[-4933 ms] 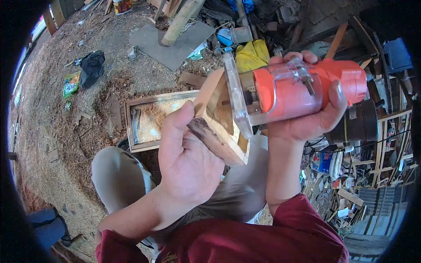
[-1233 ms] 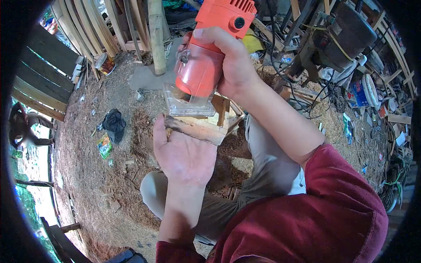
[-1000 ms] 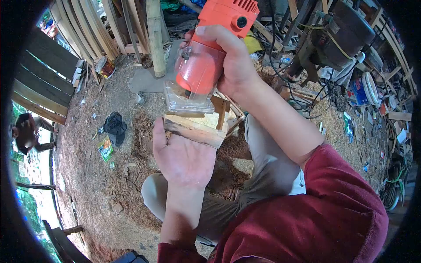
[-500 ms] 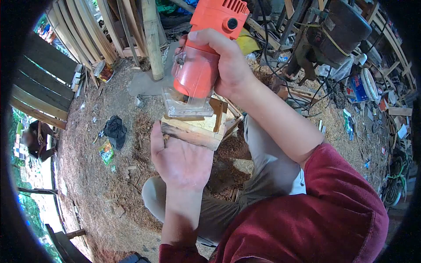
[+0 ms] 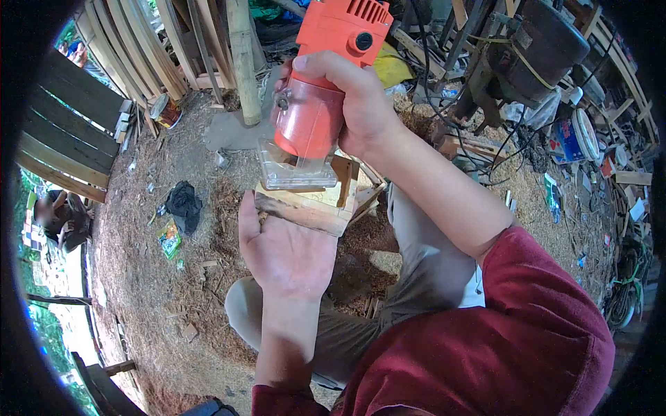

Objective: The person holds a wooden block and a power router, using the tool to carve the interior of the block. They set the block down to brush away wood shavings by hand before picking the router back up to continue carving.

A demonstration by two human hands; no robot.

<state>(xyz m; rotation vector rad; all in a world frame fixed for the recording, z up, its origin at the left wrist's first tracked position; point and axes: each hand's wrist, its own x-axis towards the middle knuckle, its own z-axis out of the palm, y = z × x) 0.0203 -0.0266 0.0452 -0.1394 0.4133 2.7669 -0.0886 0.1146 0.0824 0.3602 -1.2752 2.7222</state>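
Note:
My right hand [image 5: 347, 93] is wrapped around the body of a red-orange trim router [image 5: 341, 38]. The router stands upright, its clear plastic base [image 5: 298, 179] over a pale wooden block [image 5: 305, 210]. The block has a dark-streaked front edge and a cut-out slot at its right side. Palm up beneath it, my left hand [image 5: 291, 260] grips the block, with the thumb along its left end and the fingers hidden underneath. The router's bit is hard to make out behind the base.
Wood shavings cover the ground [image 5: 159, 291] around my crossed legs. A black cloth or bag [image 5: 184, 206] and a green wrapper [image 5: 168, 239] lie to the left. Boards and a bamboo post [image 5: 241, 62] stand behind. At right are cables, a dark motor-like machine [image 5: 541, 52] and a bucket [image 5: 583, 135]. Another person [image 5: 66, 218] sits far left.
The router has shifted very slightly left over the block. My left hand and the block stay almost still. The person at far left has changed posture.

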